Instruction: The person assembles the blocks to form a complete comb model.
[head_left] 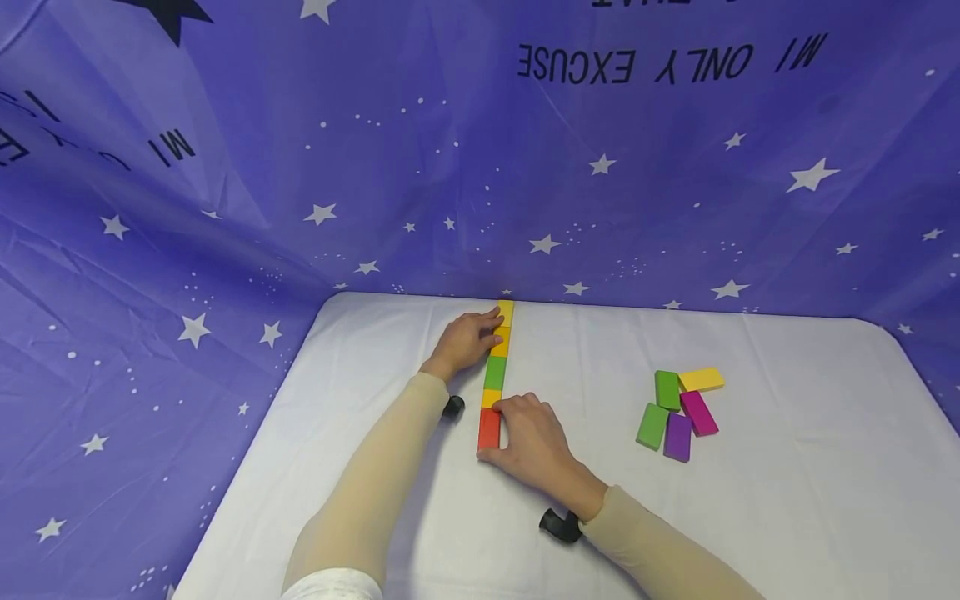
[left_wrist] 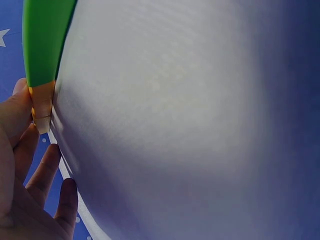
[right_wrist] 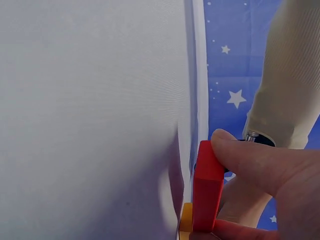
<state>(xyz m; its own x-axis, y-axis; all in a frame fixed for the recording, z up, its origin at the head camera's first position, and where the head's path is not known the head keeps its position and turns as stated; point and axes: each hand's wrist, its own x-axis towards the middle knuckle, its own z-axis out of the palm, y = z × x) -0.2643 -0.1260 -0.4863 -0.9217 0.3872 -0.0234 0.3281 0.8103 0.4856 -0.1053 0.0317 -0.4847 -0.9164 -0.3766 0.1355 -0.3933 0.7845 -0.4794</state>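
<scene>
A straight row of blocks runs from the far edge of the white table towards me. From the far end come a yellow block [head_left: 506,310], another yellow block [head_left: 500,346], a green block [head_left: 495,372], a short yellow piece [head_left: 491,398] and a red block [head_left: 489,427]. My left hand [head_left: 463,341] touches the left side of the two far yellow blocks with thumb and fingertips; its other fingers are spread in the left wrist view. My right hand [head_left: 536,437] pinches the red block, thumb on its near end and a finger by its far end.
Right of the row lies a loose cluster: two green blocks [head_left: 667,390], a yellow block [head_left: 701,380], a magenta block [head_left: 699,413] and a purple block [head_left: 678,437]. A purple star-printed cloth [head_left: 450,250] rises behind the white table [head_left: 810,500].
</scene>
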